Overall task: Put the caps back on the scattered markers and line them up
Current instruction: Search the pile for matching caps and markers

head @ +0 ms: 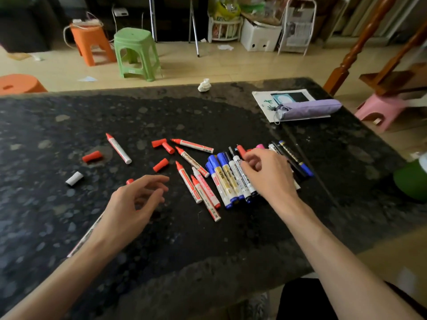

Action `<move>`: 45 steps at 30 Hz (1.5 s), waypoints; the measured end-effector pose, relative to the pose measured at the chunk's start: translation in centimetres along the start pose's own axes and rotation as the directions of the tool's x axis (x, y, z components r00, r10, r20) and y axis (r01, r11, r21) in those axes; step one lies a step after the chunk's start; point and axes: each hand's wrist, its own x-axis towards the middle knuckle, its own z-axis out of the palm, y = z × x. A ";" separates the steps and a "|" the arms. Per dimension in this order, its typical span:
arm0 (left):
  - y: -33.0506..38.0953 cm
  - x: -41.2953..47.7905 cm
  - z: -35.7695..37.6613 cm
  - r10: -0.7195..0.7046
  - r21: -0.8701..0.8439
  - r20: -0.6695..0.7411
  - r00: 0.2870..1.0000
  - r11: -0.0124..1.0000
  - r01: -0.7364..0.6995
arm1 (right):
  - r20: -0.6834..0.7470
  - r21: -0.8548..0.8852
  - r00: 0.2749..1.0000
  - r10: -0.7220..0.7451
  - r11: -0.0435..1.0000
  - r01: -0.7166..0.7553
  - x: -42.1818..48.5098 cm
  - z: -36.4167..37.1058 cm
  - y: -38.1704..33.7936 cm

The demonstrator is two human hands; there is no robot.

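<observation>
Six red markers [118,147] lie on the desk [46,135]. There are five loose red caps [92,156], one of them half hidden behind the left hand [136,204], and a single white cap [74,178]. Three blue-capped markers [221,172] lie side by side. The pens under the right hand [268,174] cannot be counted. The floor holds two orange stools [92,42], one green stool [136,51] and one pink stool [379,109].

Dark speckled table [69,125]: markers [228,179], loose red caps [160,164], white cap [74,178], tissue wad [204,85], paper [261,98] under purple pouch [309,109].
</observation>
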 end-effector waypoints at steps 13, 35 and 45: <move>-1.0 0.3 -3.6 0.000 -0.006 -0.056 0.998 1.000 0.000 | 0.149 -0.360 0.970 -0.190 0.904 0.233 -1.7 5.9 -6.0; -5.5 0.4 -6.6 -0.084 0.622 -0.037 0.996 0.778 0.089 | 0.390 0.279 0.914 -0.116 0.960 0.003 -2.2 6.0 -8.3; -6.1 0.2 -4.9 0.077 0.736 0.048 0.996 0.672 -0.087 | 0.397 0.312 0.892 -0.214 0.946 0.089 -2.9 6.3 -8.7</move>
